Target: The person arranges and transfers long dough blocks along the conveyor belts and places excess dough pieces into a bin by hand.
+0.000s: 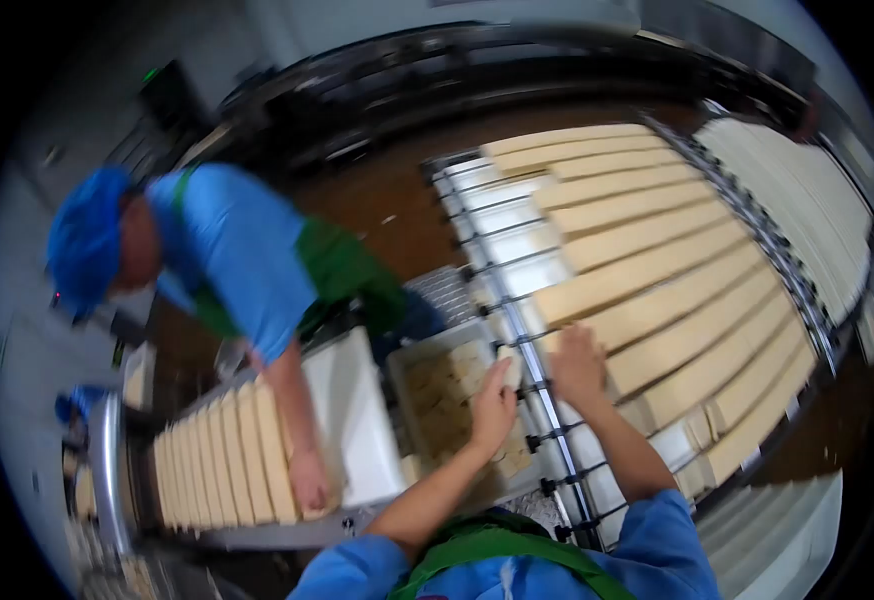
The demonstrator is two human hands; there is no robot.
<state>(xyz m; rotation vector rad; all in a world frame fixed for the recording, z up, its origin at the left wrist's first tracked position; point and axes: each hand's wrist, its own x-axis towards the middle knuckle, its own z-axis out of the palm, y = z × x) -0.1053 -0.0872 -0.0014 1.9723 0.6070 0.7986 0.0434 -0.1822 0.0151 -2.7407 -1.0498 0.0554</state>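
Note:
My left hand (494, 412) is closed around a small pale piece (508, 366), above the edge of a white bin (394, 372). Cut pale pieces (442, 385) that look like dough or tofu lie inside that bin. My right hand (579, 366) lies with its fingers stretched out at the near end of a long cream-coloured strip (647, 325). Several such strips lie side by side on the conveyor (513, 225). Shorter cut pieces (699, 428) sit at the near end of the conveyor, right of my right forearm.
A co-worker in a blue cap (87, 235) leans over another belt (352, 410) at left, one hand (309, 482) at its row of strips (222, 455). A metal rail (537, 375) edges my conveyor. White trays (782, 535) stand at lower right.

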